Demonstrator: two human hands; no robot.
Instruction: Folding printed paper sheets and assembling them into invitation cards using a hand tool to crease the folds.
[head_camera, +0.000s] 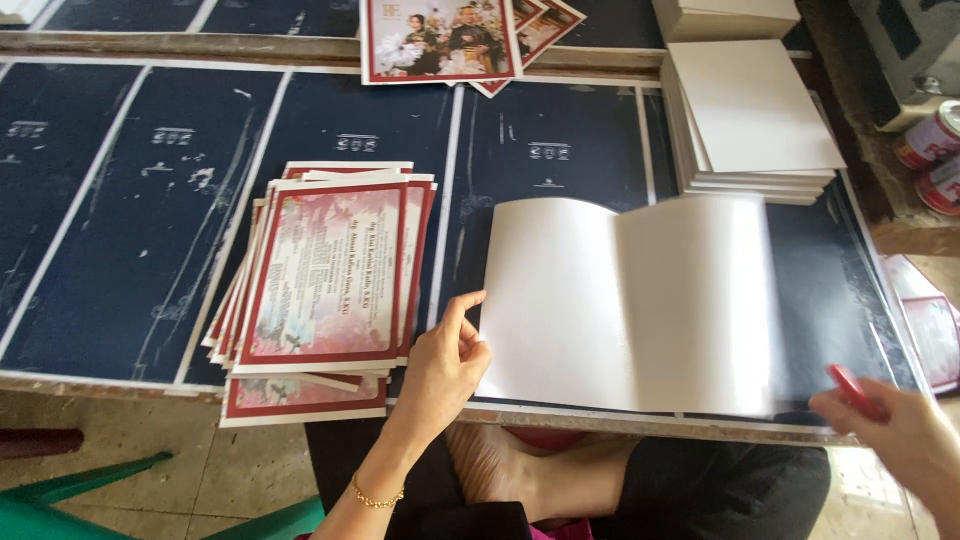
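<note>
Nearest to the camera are the person's crossed legs and a bare foot (500, 470), tucked under the edge of the desk (120, 380). The left hand (445, 365), with a thin gold bracelet (376, 497) on the wrist, rests at the near left corner of a big white folded sheet (630, 300). Its thumb and fingers pinch that corner, so it is holding the sheet. The right hand (890, 430) is low at the right, just off the near right corner of the sheet. It is closed around a small red tool (855, 392). I cannot tell what kind of tool it is.

The white sheet lies on the dark blue top of the desk, right in front of the person. It has a soft bend down the middle, and its right half looks blurry.

To do this well, I think the left hand should keep the corner pressed flat so the sheet cannot slide. The edges should line up before the bend is pushed down. The red tool should be rubbed along the bend in one smooth line, not too hard, so the paper does not tear or wrinkle.

Just left of the sheet is a messy pile of red and pink printed cards (325, 285). Farther back on the right sits a neat stack of white sheets (750, 110). At the far edge lie cards with a photo (440, 40). Two red and white cans (935, 150) stand off the desk at the far right.
</note>
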